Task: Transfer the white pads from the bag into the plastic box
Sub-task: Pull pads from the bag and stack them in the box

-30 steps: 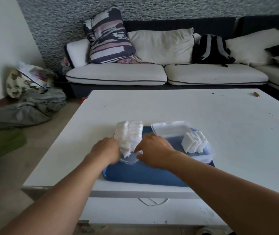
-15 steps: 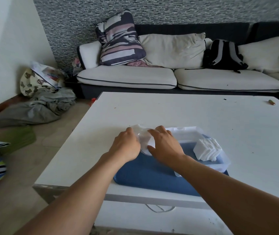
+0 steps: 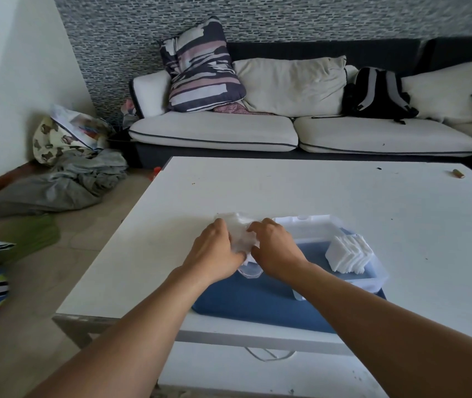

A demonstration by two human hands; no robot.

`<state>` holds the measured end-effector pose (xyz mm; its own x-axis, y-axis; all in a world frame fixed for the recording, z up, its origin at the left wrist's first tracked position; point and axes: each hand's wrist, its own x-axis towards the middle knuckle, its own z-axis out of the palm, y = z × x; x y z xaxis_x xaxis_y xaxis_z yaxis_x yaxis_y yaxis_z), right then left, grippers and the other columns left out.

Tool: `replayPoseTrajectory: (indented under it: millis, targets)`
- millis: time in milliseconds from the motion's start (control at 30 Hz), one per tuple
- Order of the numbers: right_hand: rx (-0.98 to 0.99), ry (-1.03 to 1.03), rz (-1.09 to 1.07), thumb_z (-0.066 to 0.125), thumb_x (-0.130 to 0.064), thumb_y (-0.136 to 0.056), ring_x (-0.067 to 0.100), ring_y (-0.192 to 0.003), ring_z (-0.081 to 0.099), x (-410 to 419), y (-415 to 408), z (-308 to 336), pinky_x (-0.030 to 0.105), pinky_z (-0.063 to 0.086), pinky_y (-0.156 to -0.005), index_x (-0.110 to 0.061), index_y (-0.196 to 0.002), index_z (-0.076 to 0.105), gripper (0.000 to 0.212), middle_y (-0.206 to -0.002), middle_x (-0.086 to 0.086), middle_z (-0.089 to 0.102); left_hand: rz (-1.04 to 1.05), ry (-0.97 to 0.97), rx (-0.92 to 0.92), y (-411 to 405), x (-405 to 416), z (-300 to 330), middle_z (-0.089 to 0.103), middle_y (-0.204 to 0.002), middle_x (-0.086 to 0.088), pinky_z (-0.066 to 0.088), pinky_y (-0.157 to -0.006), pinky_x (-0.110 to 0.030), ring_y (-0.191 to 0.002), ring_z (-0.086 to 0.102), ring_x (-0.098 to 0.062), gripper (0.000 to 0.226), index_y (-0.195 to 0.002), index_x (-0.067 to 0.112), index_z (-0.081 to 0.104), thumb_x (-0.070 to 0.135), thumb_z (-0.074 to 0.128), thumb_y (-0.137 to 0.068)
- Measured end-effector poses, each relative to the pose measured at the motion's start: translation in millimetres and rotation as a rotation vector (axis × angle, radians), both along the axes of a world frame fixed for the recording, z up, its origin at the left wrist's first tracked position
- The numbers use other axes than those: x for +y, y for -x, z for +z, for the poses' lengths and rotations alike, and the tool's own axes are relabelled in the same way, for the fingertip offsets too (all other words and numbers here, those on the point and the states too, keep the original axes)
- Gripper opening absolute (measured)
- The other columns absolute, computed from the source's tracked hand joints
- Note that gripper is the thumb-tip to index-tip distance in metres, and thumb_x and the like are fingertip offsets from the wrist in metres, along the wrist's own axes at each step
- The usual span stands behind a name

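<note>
**Both hands on the bag, one stack already boxed**

The left hand point(image 3: 214, 251) and right hand point(image 3: 275, 248) are curled close together around the bag point(image 3: 239, 239), a crinkled clear film pouch with white pads showing through it. The bag lies at the left end of the box point(image 3: 372, 280), partly over the blue mat point(image 3: 257, 300) on the white table point(image 3: 286, 191). The fingers of both hands are bent and closed on the film; how much of the grip reaches the pads inside cannot be told, since the fingertips are hidden.

A stack of pads point(image 3: 349, 254) already stands on edge in the right end of the box, fanned slightly, its edges soft and fluffy. The box is a shallow, clear, rigid plastic tray with rounded corners, and its lid point(image 3: 303, 225) is open behind it.

The pads look very light, soft and compressible, likely cotton. A pinch across the flat faces of a whole stack should keep the sheets together, while gripping one edge would probably let them splay or drop singly. The film is thin, slick and shapeless, so one hand will likely need to hold its mouth open while the other draws the pads out. The box, being light, may slide if pushed, though the mat beneath should help it stay put.
</note>
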<state>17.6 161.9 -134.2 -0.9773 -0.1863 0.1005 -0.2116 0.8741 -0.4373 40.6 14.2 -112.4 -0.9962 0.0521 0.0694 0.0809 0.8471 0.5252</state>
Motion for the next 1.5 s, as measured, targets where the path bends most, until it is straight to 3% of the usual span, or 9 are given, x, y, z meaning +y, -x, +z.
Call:
replayPoseTrajectory:
  millis: [200, 433, 567, 733, 833, 933, 1133, 1300, 1500]
  targets:
    - [0.018, 0.085, 0.010, 0.072, -0.037, -0.077, 0.021, -0.088, 0.058, -2.3, -6.7, 3.8, 0.031, 0.049, -0.074, -0.029, -0.107, 0.067, 0.031, -0.104, 0.000, 0.054, 0.087, -0.105, -0.017, 7.8, -1.6, -4.7, 0.056, -0.097, -0.003, 0.039, -0.067, -0.028, -0.086, 0.054, -0.024, 0.015, -0.099, 0.010, 0.050, 0.012, 0.059, -0.087]
    - [0.052, 0.130, -0.074, 0.075, -0.025, -0.075, 0.022, -0.085, 0.062, -9.8, -9.0, 3.7, 0.034, 0.054, -0.071, -0.012, -0.085, 0.071, 0.017, -0.101, 0.003, 0.064, 0.069, -0.135, -0.057, 12.6, -4.6, -4.2, 0.057, -0.093, -0.004, 0.034, -0.053, -0.022, -0.082, 0.053, -0.023, 0.014, -0.096, 0.011, 0.049, 0.010, 0.059, -0.086]
    - [-0.103, 0.230, -0.024, 0.084, -0.029, -0.069, 0.016, -0.084, 0.059, 5.1, -11.0, 19.8, 0.030, 0.050, -0.071, -0.022, -0.078, 0.068, 0.020, -0.095, -0.001, 0.065, 0.103, -0.103, -0.105, 15.8, -15.5, -5.0, 0.057, -0.095, -0.006, 0.034, -0.055, -0.026, -0.083, 0.052, -0.024, 0.012, -0.093, 0.011, 0.046, 0.005, 0.055, -0.087]
    - [-0.485, 1.038, 0.081, 0.074, -0.008, -0.087, 0.020, -0.086, 0.071, 45.5, -28.9, 50.8, 0.032, 0.059, -0.079, 0.001, -0.103, 0.069, 0.019, -0.092, 0.011, 0.073, 0.067, 0.027, -0.361, 10.2, -16.2, 16.9, 0.061, -0.090, -0.004, 0.042, -0.058, -0.027, -0.081, 0.060, -0.020, 0.019, -0.089, 0.015, 0.049, 0.025, 0.064, -0.085]
    - [-0.513, 1.264, 0.045, 0.064, -0.002, -0.092, 0.026, -0.097, 0.071, 55.8, -37.3, 54.0, 0.031, 0.060, -0.079, 0.001, -0.114, 0.065, 0.022, -0.108, 0.018, 0.073, 0.154, -0.459, -0.388, 7.2, -5.0, 38.3, 0.066, -0.109, -0.021, 0.049, -0.069, -0.037, -0.092, 0.066, -0.027, 0.057, -0.109, 0.006, 0.055, 0.045, 0.065, -0.070]
    - [-0.481, 1.373, -0.014, 0.059, 0.005, -0.094, 0.036, -0.108, 0.069, 51.4, -40.5, 52.4, 0.035, 0.060, -0.087, 0.005, -0.118, 0.062, 0.025, -0.119, 0.026, 0.068, 0.246, -1.105, -0.418, -7.8, 25.0, 54.6, 0.067, -0.104, -0.013, 0.050, -0.085, -0.042, -0.095, 0.062, -0.027, 0.048, -0.101, 0.015, 0.062, 0.058, 0.062, -0.077]
    - [-0.346, 1.119, 0.031, 0.040, 0.007, -0.091, 0.029, -0.086, 0.070, 30.8, -49.0, 55.4, 0.036, 0.059, -0.075, 0.005, -0.104, 0.062, 0.025, -0.090, 0.021, 0.071, 0.162, -1.230, -0.384, -25.1, 59.4, 45.7, 0.077, -0.106, -0.014, 0.058, -0.092, -0.051, -0.098, 0.074, -0.030, 0.056, -0.119, 0.014, 0.069, 0.061, 0.060, -0.090]
    - [-0.254, 0.854, 0.015, 0.048, -0.007, -0.093, 0.004, -0.075, 0.066, 23.8, -49.5, 56.8, 0.015, 0.047, -0.061, -0.010, -0.101, 0.062, 0.016, -0.084, -0.004, 0.070, 0.291, -1.350, -0.364, -26.4, 63.8, 45.7, 0.078, -0.097, -0.012, 0.061, -0.077, -0.038, -0.082, 0.075, -0.025, 0.052, -0.114, 0.013, 0.069, 0.058, 0.051, -0.096]
    - [-0.091, 0.505, -0.019, 0.041, -0.053, -0.075, 0.024, -0.106, 0.056, 19.8, -48.7, 55.9, 0.044, 0.048, -0.093, -0.008, -0.110, 0.055, 0.059, -0.110, 0.005, 0.062, 0.190, -1.210, -0.289, -24.9, 64.2, 46.3, 0.076, -0.094, -0.008, 0.059, -0.066, -0.029, -0.081, 0.075, -0.018, 0.035, -0.107, 0.010, 0.069, 0.041, 0.064, -0.091]
